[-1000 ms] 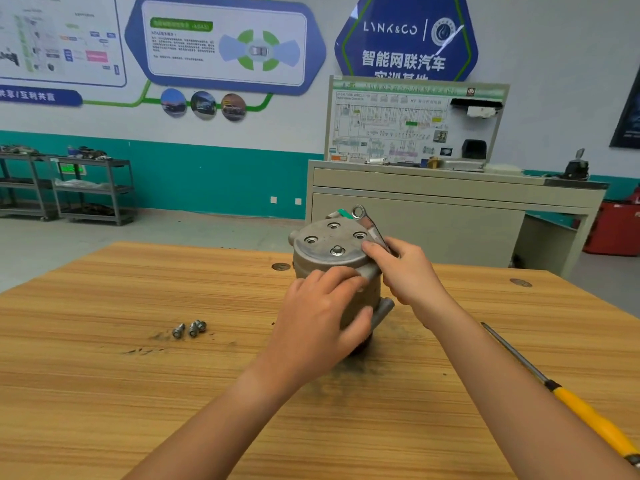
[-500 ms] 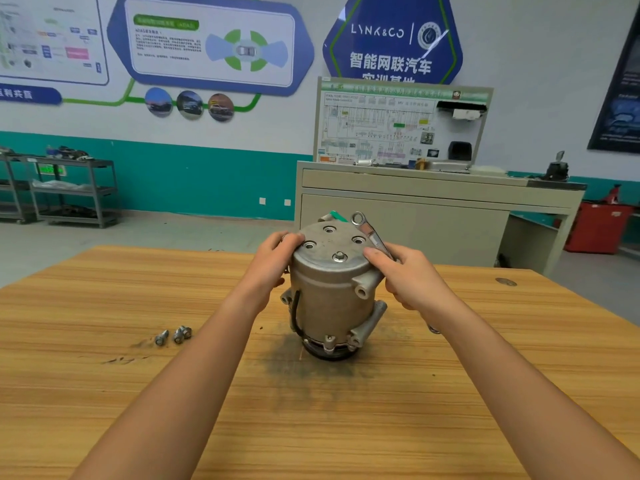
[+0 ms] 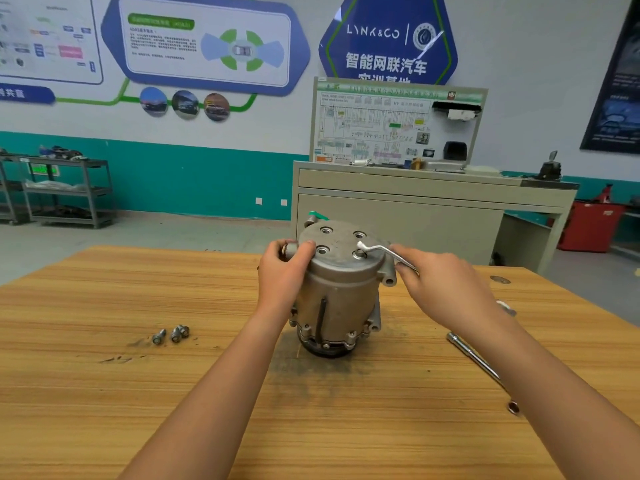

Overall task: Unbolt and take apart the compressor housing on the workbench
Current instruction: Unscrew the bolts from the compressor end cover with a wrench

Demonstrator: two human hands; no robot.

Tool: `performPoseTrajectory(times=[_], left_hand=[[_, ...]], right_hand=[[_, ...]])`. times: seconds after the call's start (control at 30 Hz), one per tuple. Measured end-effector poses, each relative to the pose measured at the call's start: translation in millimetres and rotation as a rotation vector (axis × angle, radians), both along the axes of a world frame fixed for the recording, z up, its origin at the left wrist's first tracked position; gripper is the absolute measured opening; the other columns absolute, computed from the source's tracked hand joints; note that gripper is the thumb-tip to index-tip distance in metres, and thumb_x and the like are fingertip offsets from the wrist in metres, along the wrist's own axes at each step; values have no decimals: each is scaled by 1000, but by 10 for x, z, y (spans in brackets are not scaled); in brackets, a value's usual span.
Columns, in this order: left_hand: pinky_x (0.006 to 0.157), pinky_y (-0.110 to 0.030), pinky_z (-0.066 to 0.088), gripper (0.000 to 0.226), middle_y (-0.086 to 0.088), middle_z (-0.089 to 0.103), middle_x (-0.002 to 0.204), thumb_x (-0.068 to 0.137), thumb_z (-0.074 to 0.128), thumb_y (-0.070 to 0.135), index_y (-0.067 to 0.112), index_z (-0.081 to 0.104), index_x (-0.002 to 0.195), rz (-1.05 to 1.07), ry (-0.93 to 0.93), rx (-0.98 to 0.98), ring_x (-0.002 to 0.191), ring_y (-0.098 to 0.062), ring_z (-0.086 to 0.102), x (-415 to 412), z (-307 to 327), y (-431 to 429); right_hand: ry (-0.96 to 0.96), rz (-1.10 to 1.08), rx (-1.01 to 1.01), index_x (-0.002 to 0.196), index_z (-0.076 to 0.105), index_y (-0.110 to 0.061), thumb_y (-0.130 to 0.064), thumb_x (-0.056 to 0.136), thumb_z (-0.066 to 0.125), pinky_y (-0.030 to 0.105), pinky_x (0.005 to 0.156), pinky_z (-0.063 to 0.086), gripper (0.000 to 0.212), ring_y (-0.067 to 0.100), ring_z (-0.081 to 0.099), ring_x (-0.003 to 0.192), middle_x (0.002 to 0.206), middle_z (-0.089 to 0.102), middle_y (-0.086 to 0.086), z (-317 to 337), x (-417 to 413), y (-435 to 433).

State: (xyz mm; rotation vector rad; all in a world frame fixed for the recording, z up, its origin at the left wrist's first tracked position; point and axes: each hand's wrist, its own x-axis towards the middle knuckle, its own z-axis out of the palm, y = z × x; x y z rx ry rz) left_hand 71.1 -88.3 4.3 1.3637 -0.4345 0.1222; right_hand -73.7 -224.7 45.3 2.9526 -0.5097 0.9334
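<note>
Moved since the prior frame: wrench head, now on a top bolt of the compressor housing, upright on the bench. Left hand grips the housing's left lug; right hand holds the wrench handle, running rightward from the bolt.

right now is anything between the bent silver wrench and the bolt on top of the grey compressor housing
Nothing visible: the bent silver wrench in the right hand has its tip at the front-right bolt of the grey metal compressor housing, and the left hand grips the left edge, clear of it.
</note>
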Motion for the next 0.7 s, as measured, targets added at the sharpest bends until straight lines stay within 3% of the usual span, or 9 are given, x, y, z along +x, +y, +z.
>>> performPoseTrajectory(times=[0.07, 0.2, 0.27, 0.37, 0.43, 0.53, 0.63, 0.7], left_hand=[[62, -17, 41, 19, 7, 58, 91, 86, 64, 31, 21, 56, 101, -6, -3, 3, 82, -1, 53, 16, -7, 0], [60, -13, 42, 14, 11, 59, 90, 86, 64, 31, 26, 57, 97, 0, -19, -1, 81, 1, 53, 38, -43, -21], [60, -13, 42, 17, 8, 62, 90, 86, 65, 32, 20, 63, 99, 12, -2, -39, 81, 0, 55, 44, -58, -41], [54, -10, 40, 20, 8, 65, 76, 87, 63, 34, 15, 68, 85, 17, 36, -97, 69, 2, 55, 57, -68, -70], [46, -7, 35, 28, 17, 59, 55, 89, 61, 34, 23, 62, 63, 18, 58, -125, 54, 7, 52, 59, -69, -83], [45, -8, 34, 40, 18, 56, 49, 92, 57, 32, 24, 60, 53, 28, 50, -138, 51, 8, 50, 54, -90, -102], [51, -7, 36, 29, 11, 60, 66, 95, 52, 29, 19, 64, 70, 52, -28, -121, 66, 1, 52, 50, -117, -153], [58, -9, 39, 27, -4, 64, 85, 96, 49, 26, 9, 68, 89, 75, -86, -105, 77, -7, 53, 32, -135, -207]], right_hand=[[38, -75, -168, 131, 40, -40, -26, 98, 36, 30, 56, 34, 36, 30, 60, 87, 91, 64, 5, 35, -18, 37], [128, -167, -349, 129, 40, -29, -9, 93, 39, 26, 43, 22, 42, 25, 45, 68, 63, 36, 0, 115, -37, 141], [179, -171, -421, 127, 39, -20, -2, 88, 39, 27, 41, 16, 43, 27, 50, 72, 67, 44, 1, 140, -35, 213], [213, -149, -452, 126, 39, -10, 2, 87, 39, 27, 42, 17, 40, 29, 60, 92, 96, 60, 4, 176, -31, 284], [211, -163, -477, 130, 35, -9, 1, 88, 39, 27, 41, 17, 43, 28, 60, 85, 80, 55, 2, 135, -33, 275], [172, -184, -543, 136, 30, -14, -18, 97, 35, 26, 39, 17, 39, 25, 53, 64, 60, 35, -3, 5, -73, 254], [24, -153, -487, 128, 40, -24, -51, 96, 16, 27, 43, 28, 48, 21, 63, 70, 69, 51, -3, -71, -127, 152], [-64, -137, -441, 121, 48, -28, -55, 93, 9, 28, 49, 38, 55, 19, 63, 73, 78, 61, -5, -84, -155, 71]])
